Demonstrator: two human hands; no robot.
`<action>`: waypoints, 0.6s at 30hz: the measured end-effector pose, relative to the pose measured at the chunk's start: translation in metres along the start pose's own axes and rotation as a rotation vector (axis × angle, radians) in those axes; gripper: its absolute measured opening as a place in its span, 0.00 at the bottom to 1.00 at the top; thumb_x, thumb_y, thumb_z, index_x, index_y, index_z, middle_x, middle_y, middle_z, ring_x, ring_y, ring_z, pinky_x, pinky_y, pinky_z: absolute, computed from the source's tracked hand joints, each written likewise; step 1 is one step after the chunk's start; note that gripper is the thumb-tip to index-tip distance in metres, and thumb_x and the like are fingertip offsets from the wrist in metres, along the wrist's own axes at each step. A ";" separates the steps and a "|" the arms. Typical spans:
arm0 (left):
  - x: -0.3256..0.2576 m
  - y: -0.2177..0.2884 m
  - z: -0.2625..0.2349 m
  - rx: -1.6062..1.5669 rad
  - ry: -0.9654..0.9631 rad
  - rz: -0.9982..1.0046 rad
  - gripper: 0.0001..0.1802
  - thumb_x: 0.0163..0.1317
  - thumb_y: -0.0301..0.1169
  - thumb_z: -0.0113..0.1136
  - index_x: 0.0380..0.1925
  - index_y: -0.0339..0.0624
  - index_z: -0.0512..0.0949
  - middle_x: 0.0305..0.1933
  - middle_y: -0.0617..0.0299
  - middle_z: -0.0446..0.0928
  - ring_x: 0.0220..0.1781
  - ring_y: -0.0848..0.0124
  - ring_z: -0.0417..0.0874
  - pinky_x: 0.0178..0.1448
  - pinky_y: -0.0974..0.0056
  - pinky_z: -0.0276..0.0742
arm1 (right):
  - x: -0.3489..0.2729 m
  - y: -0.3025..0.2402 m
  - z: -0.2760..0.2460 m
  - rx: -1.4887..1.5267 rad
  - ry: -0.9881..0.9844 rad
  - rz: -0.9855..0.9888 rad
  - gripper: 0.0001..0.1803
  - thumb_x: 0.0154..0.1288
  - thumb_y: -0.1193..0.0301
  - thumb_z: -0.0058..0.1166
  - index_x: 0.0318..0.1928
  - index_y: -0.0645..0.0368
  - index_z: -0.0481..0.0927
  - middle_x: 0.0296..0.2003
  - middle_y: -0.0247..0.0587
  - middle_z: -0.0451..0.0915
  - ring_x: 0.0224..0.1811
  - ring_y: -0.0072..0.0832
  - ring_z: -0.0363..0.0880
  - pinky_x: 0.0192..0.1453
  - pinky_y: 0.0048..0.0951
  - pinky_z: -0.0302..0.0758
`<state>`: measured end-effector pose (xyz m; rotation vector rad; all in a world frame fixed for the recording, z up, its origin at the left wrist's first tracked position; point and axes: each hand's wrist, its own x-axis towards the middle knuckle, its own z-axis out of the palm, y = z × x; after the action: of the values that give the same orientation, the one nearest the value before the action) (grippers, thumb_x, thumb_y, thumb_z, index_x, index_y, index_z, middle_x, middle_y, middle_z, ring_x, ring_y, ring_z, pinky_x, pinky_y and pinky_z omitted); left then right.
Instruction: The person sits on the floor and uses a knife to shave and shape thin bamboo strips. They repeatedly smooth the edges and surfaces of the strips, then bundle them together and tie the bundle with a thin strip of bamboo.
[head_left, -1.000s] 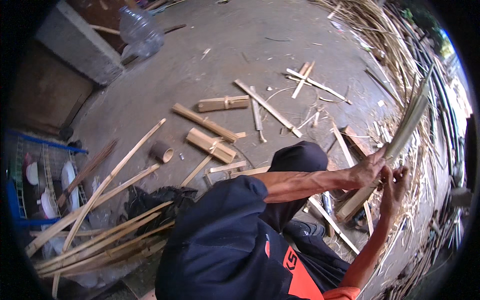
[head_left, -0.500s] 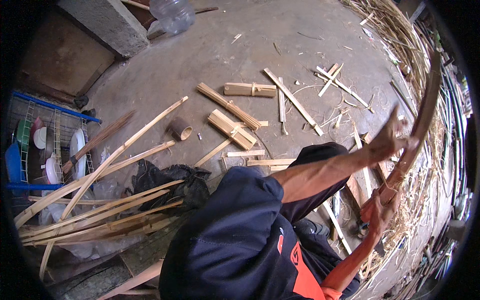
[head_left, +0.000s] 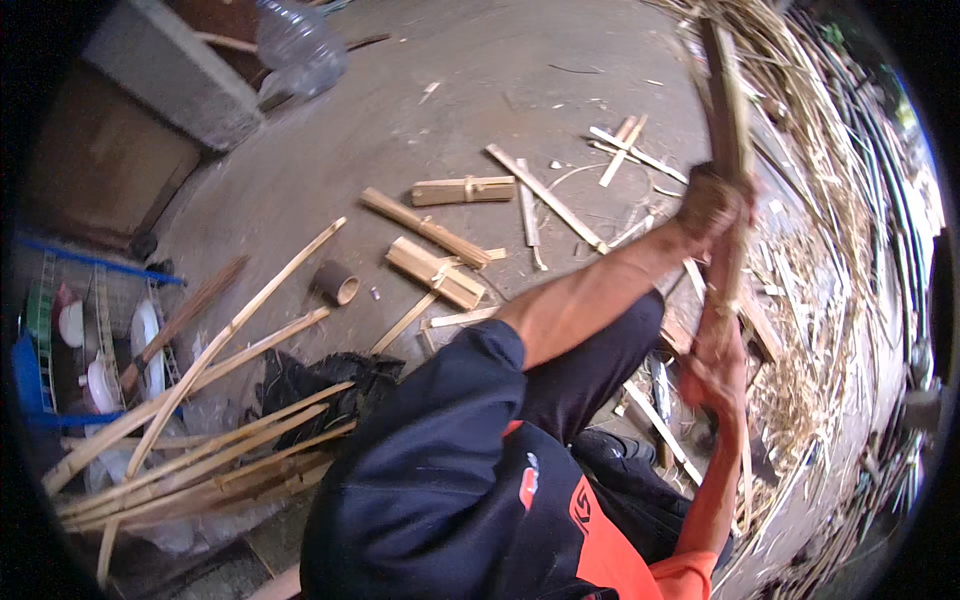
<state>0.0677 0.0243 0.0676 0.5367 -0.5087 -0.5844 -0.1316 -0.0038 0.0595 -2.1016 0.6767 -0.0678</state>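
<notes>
A long split bamboo slat (head_left: pixel 732 105) stands nearly upright in the picture, in front of my bent knee. My left hand (head_left: pixel 714 205) is closed around its middle. Lower down, my right hand (head_left: pixel 714 368) grips the slat's near end. Motion smears the slat's far end and both hands a little. Beneath and beside my right hand, loose bamboo strips (head_left: pixel 662 432) and pale shavings (head_left: pixel 805 385) lie on the floor.
Tied bamboo bundles (head_left: pixel 435 272) lie left of my knee, near a short brown tube (head_left: pixel 336 282). Long strips (head_left: pixel 240 318) lean at left beside a broom (head_left: pixel 185 325) and a blue-edged dish rack (head_left: pixel 50 418). A plastic bottle (head_left: pixel 300 50) lies far left; long fibres (head_left: pixel 810 100) heap up at right.
The slat has swung left and become more upright. My left hand, loosely spread beside it before, is now closed around it. The head view has shifted a little.
</notes>
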 end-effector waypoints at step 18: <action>-0.118 0.210 -0.364 2.042 1.516 -0.465 0.43 0.48 0.47 0.64 0.55 0.26 0.59 0.57 0.45 0.62 0.59 0.55 0.63 0.62 0.54 0.57 | -0.080 0.246 0.002 -0.209 0.234 0.457 0.32 0.47 0.71 0.63 0.54 0.61 0.67 0.36 0.49 0.74 0.39 0.39 0.73 0.46 0.36 0.71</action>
<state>0.2735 0.3646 -0.1128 2.7449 0.7695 0.2909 -0.3075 -0.0727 -0.1176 -2.1003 1.3405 0.0131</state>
